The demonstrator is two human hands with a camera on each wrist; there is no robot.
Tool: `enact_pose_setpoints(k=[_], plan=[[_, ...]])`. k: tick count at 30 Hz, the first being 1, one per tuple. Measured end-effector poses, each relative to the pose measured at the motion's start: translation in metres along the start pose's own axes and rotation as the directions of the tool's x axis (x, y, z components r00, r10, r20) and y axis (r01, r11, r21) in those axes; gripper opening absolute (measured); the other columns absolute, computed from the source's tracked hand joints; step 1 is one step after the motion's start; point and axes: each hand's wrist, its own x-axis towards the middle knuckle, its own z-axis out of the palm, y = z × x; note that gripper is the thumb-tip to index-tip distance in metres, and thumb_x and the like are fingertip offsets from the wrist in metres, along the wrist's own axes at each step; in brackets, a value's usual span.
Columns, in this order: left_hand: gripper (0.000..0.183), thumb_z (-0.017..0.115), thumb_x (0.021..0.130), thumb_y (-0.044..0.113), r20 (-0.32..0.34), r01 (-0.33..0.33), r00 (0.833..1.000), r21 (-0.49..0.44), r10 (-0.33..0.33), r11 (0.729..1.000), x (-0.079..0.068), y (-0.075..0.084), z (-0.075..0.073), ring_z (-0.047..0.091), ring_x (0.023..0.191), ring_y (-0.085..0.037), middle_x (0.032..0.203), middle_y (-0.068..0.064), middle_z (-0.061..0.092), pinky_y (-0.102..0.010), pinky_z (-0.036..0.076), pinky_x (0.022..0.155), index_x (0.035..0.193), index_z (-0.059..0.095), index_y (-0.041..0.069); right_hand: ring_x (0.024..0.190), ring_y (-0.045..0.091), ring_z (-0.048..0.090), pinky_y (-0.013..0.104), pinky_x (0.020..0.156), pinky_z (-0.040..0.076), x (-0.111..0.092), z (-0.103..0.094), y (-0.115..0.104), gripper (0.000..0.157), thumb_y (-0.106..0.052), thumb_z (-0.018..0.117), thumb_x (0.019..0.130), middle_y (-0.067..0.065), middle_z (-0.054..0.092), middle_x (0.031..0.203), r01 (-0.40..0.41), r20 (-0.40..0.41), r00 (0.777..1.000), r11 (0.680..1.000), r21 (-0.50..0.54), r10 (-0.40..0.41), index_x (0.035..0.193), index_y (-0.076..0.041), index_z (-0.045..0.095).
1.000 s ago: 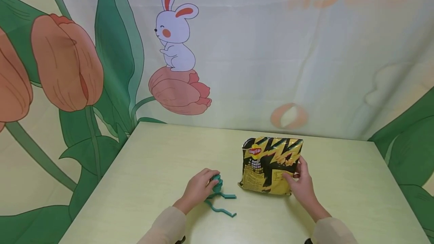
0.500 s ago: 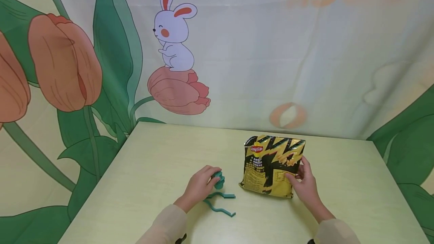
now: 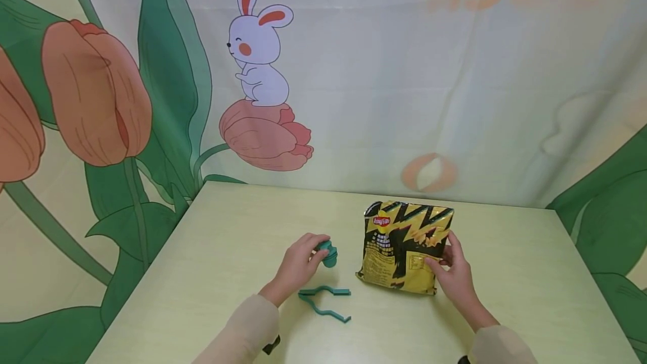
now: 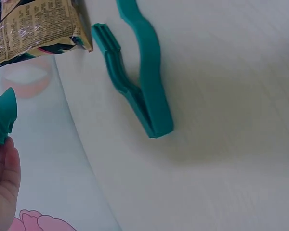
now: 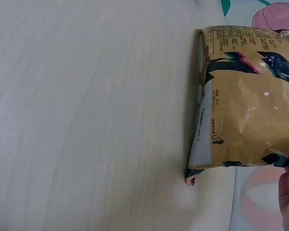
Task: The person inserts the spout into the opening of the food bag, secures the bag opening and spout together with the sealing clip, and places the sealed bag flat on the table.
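My left hand (image 3: 298,263) pinches a small teal cap-like or spout-like piece (image 3: 329,256) between thumb and fingers, above the table. Ribbed rings and a flared end show on this piece (image 4: 2,114) in the left wrist view. Below that hand lies a teal V-shaped bag clip (image 3: 341,292), its two wavy arms spread apart and pointing right. My right hand (image 3: 455,271) grips the right edge of a black-and-yellow Lay's snack bag (image 3: 401,251), thumb on the printed face. The bag stands upright, slightly tilted. Most of the right fingers are hidden behind it.
The pale table (image 3: 227,229) reaches back to a cloth backdrop (image 3: 364,83) printed with tulips and a white rabbit. Beige sleeves (image 3: 247,327) cover both forearms. Dark straps show partly at the wrists.
My left hand has raised the teal piece up and away from the clip, which stays in place. The bag and my right hand have shifted slightly to the right.
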Motion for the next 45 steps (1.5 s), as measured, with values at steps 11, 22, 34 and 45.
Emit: enact_pose_setpoints(k=[11,22,34,45], plan=[[0.031,0.058,0.085,0.017,-0.028,-0.004,1.000,-0.029,0.003,1.000,0.014,0.007,-0.005,0.056,0.079,-0.012,0.099,-0.005,0.059,-0.020,0.048,0.067,0.114,0.056,0.006,0.082,0.002,0.052,0.012,0.069,0.043,0.000,-0.001,0.003,0.069,-0.011,0.062,0.082,0.015,0.060,0.099,0.023,-0.003,1.000,1.000,0.015,-0.023,0.138,-0.016,0.023],[0.032,0.059,0.084,0.017,-0.050,-0.011,0.999,-0.041,0.008,0.999,0.019,0.009,-0.006,0.058,0.080,-0.012,0.100,-0.005,0.059,-0.021,0.048,0.067,0.114,0.056,0.007,0.080,-0.001,0.051,0.012,0.071,0.042,0.001,-0.004,-0.006,0.074,-0.003,0.061,0.081,0.017,0.059,0.102,-0.023,-0.001,1.000,0.999,0.042,0.023,0.140,-0.011,0.016],[0.032,0.058,0.085,0.018,-0.041,-0.017,0.999,-0.035,0.015,0.999,0.018,0.010,-0.006,0.058,0.081,-0.013,0.100,-0.005,0.059,-0.021,0.049,0.067,0.114,0.056,0.006,0.080,-0.004,0.050,0.012,0.069,0.042,0.009,-0.007,-0.021,0.073,0.003,0.059,0.080,-0.004,0.053,0.093,0.006,-0.067,0.998,0.988,0.157,0.005,0.140,-0.011,0.019],[0.031,0.059,0.084,0.018,-0.038,0.019,0.999,-0.043,-0.021,0.999,0.018,0.010,-0.006,0.057,0.080,-0.012,0.099,-0.003,0.059,-0.021,0.049,0.068,0.113,0.057,0.009,0.081,0.000,0.048,0.011,0.069,0.041,0.018,-0.014,-0.035,0.067,0.000,0.061,0.080,-0.009,0.049,0.093,0.031,-0.091,0.996,0.988,0.148,-0.018,0.136,-0.009,0.027]])
